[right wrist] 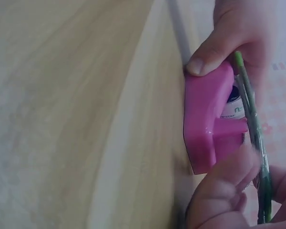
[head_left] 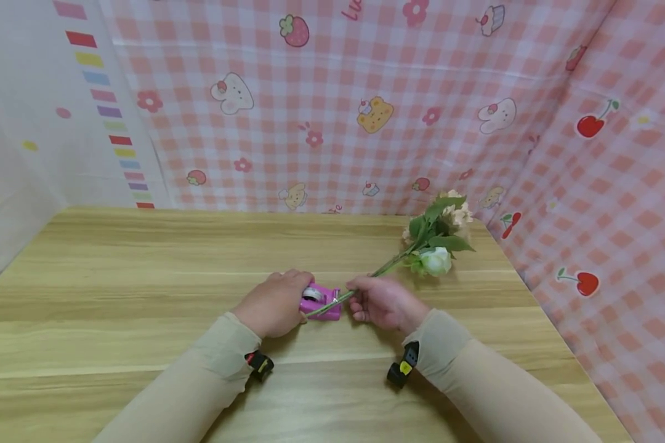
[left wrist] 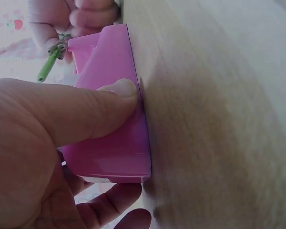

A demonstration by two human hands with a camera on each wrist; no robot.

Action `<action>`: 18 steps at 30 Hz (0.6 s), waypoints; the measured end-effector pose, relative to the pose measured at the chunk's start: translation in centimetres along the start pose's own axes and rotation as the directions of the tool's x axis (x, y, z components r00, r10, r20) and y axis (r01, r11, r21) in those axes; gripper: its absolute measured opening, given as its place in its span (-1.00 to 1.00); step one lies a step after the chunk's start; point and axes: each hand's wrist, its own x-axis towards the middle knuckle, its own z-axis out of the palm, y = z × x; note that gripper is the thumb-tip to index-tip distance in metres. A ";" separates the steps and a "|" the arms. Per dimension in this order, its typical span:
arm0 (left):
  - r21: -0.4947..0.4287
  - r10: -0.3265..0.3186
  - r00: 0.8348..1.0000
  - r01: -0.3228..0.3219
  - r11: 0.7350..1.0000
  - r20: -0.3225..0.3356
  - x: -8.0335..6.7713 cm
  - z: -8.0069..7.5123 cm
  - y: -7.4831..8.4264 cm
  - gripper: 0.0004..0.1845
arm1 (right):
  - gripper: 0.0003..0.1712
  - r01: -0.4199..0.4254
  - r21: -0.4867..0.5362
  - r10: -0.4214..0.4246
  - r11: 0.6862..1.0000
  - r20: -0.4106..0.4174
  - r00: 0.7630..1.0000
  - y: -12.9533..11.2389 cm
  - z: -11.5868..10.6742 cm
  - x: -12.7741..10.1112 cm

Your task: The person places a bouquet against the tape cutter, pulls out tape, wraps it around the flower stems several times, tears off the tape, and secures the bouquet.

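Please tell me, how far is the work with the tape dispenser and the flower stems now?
Done: the flower stems lie gathered across the pink tape dispenser.

In hand: the left hand grips the dispenser on the table; the right hand pinches the stems beside it.

Left: no tape shows around the stems yet, so wrapping probably remains.

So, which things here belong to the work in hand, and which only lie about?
In use:
- pink plastic tape dispenser, gripped by the left hand
- green-stemmed artificial flower bunch, its stem pinched by the right hand over the dispenser

Only surroundings:
- light wooden table
- pink checked cartoon-print cloth backdrop
- white cloth with coloured stripes
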 end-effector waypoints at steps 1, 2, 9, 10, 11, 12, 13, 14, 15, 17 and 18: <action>-0.003 -0.001 1.000 0.001 1.000 -0.002 0.1 0.0 0.0 -0.37 | -0.75 -0.014 -0.013 0.014 1.000 0.010 1.000 0.0 -0.1 0.0; -0.005 -0.004 1.000 0.004 1.000 -0.004 0.1 0.0 0.0 -0.37 | -0.75 -0.024 -0.018 0.024 1.000 0.017 1.000 0.0 -0.2 -0.1; -0.012 -0.004 1.000 0.004 1.000 -0.003 0.1 0.0 0.0 -0.39 | -0.80 -0.025 0.046 0.023 0.999 0.033 0.999 -0.2 -0.4 -0.4; -0.009 -0.004 1.000 0.004 1.000 -0.001 0.1 0.0 0.0 -0.39 | -0.80 -0.023 0.053 0.021 0.998 0.040 0.999 -0.3 -0.5 -0.5; -0.006 -0.003 1.000 0.003 1.000 0.002 0.1 0.0 0.0 -0.39 | -0.79 -0.020 0.057 0.017 0.998 0.050 0.999 -0.4 -0.5 -0.5; -0.002 -0.003 1.000 0.003 1.000 0.004 0.1 0.0 0.0 -0.39 | -0.78 -0.015 0.060 0.011 0.998 0.060 0.998 -0.4 -0.5 -0.5; 0.001 -0.002 1.000 0.002 1.000 0.006 0.1 0.0 0.1 -0.38 | -0.77 -0.009 0.064 0.004 0.998 0.072 0.997 -0.5 -0.6 -0.5; 0.005 -0.002 1.000 0.002 1.000 0.007 0.1 0.0 0.0 -0.38 | -0.76 -0.002 0.066 -0.003 0.998 0.083 0.997 -0.5 -0.6 -0.5; 0.007 -0.003 1.000 0.003 1.000 0.008 0.1 0.0 0.0 -0.38 | -0.74 0.004 0.068 -0.010 0.998 0.092 0.996 -0.6 -0.6 -0.6; 0.005 -0.006 1.000 0.006 1.000 0.009 0.0 -0.1 0.0 -0.38 | -0.74 0.013 0.074 -0.021 0.997 0.100 0.995 -0.6 -0.6 -0.7; 0.005 -0.007 1.000 0.007 1.000 0.009 0.0 -0.1 0.0 -0.38 | -0.73 0.020 0.079 -0.028 0.997 0.103 0.994 -0.6 -0.6 -0.7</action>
